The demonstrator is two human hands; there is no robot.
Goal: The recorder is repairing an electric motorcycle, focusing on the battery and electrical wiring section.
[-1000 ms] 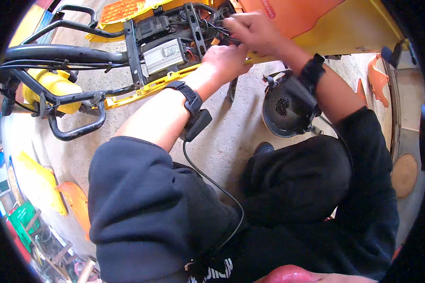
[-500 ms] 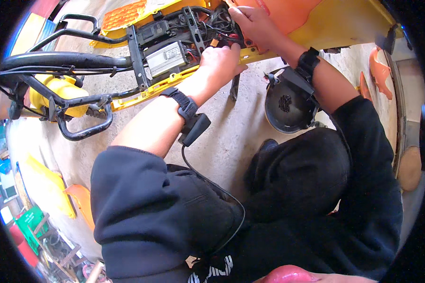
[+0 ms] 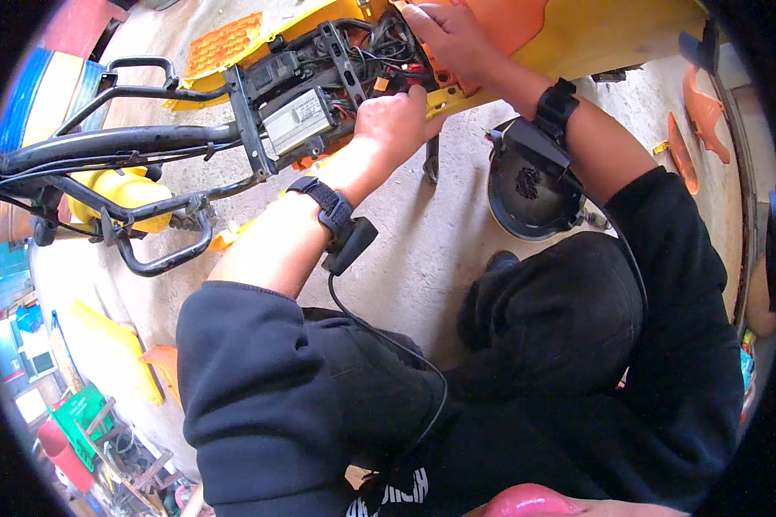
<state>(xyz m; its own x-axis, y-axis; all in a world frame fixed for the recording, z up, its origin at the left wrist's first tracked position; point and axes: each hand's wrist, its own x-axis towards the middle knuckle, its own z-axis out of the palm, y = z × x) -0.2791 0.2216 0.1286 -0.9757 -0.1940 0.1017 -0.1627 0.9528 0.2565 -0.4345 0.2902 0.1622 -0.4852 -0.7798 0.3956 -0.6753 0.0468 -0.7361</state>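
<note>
A partly stripped vehicle with a black tube frame [image 3: 147, 138] and yellow and orange body panels lies across the top. My left hand [image 3: 392, 125] is closed with bent fingers at the near side of the open bay, beside the dark wires [image 3: 397, 52] and an orange connector [image 3: 381, 84]; what its fingers hold is hidden. To its right, my right hand [image 3: 457, 41] is closed on the edge of the orange panel [image 3: 509, 26], thumb on top. A silver finned box [image 3: 302, 125] sits in the bay left of my left hand.
A round black bowl-shaped part [image 3: 530, 189] rests on the concrete floor below my right forearm. Orange panel pieces [image 3: 705, 112] lie at the right. Yellow panels [image 3: 116, 349] lie at the left, near a green box [image 3: 82, 422]. Dark straps with small devices sit on both wrists.
My view has shifted slightly. The yellow side trim by my left forearm sits lower, away from the frame, and orange shows below the silver box. My right hand keeps its grip on the orange panel.
</note>
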